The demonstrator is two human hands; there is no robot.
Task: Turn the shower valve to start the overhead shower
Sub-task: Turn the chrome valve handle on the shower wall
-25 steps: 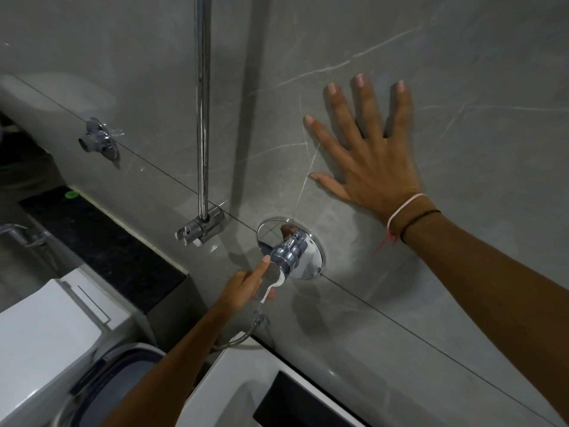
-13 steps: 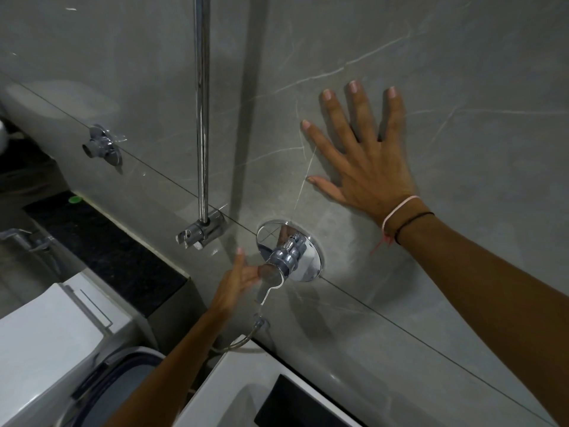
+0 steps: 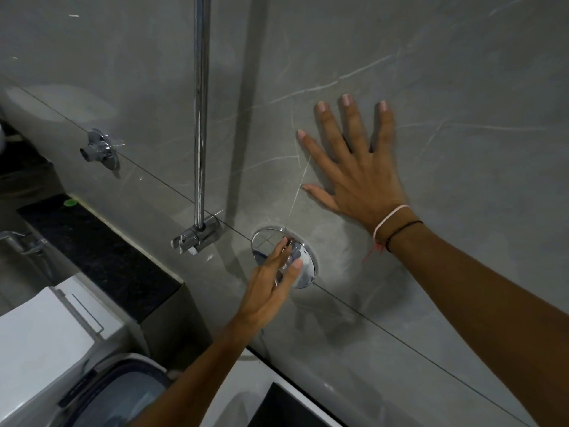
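On the grey tiled wall (image 3: pixel 431 72), just below the steel riser pipe (image 3: pixel 201 118), the chrome shower valve (image 3: pixel 303 269) sits rigid and likely slippery, so the left hand (image 3: pixel 271 285), fingers spread over its knob, should wrap firmly, while the right hand (image 3: pixel 360 177) lies flat, splayed.

The chrome shower valve (image 3: pixel 303 266) sits on the grey marble-look wall (image 3: pixel 431 57), its round plate straddling a tile joint. The left hand (image 3: pixel 271 282) lies over the valve's front with fingers extended, covering the handle; whether it grips cannot be told. Above and right of the valve, the right hand (image 3: pixel 358 167) presses flat against the wall, fingers spread, a pink cord and a black cord at the wrist. Left of the valve, a chrome riser pipe (image 3: pixel 200 118) ends in a bracket (image 3: pixel 197 235). Farther left is a chrome wall outlet (image 3: pixel 100 149). Below left of the valve stands a white toilet (image 3: pixel 46 343).
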